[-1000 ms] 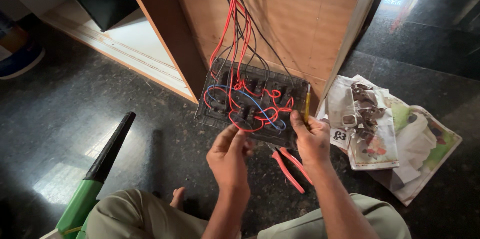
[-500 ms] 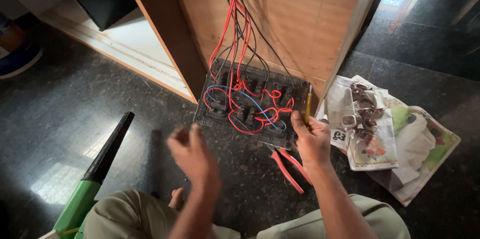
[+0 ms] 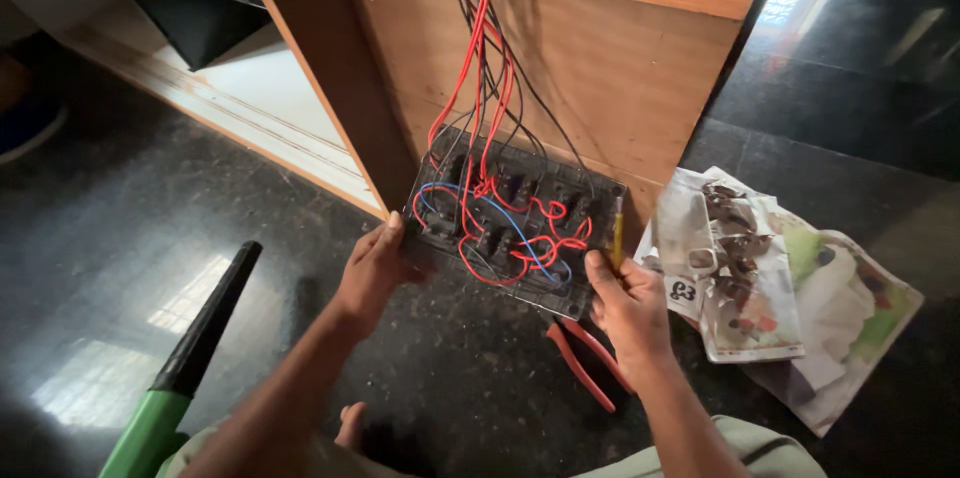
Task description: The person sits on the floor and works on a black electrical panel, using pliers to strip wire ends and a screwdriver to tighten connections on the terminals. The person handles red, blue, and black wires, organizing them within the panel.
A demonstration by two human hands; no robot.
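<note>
Centre of the frame: a dark switch panel [image 3: 510, 228], turned with its wired back upward, lying tilted on the dark stone floor [image 3: 140, 238] against the foot of a plywood cabinet [image 3: 620, 68]. Red, black and blue wires [image 3: 478, 58] dropping from the top centre of the frame down the cabinet face and looping across the panel's back.

Left of centre: left hand [image 3: 375, 273], thumb and fingers closed on the panel's left edge, gripping it. Right of centre: right hand [image 3: 628, 303], fingers curled at the panel's lower right corner, thumb laid on the panel's edge; beside the fingers, upright along the panel's right edge, a thin yellow-handled screwdriver [image 3: 617, 233], though impossible to tell whether pinched by the hand or merely standing next to it.

Just below the right hand, partly hidden under the wrist: red-handled pliers [image 3: 580, 363] flat on the floor. Right side of the frame: crumpled printed paper [image 3: 790, 308] spread on the floor, with small dark metal parts [image 3: 730, 238] heaped on it, close to the right hand but apart from the panel. Lower left: a green and black tool body [image 3: 180, 378] lying diagonally, well apart from both hands. Upper left: pale shelf boards [image 3: 250, 98] beside the cabinet's side.
</note>
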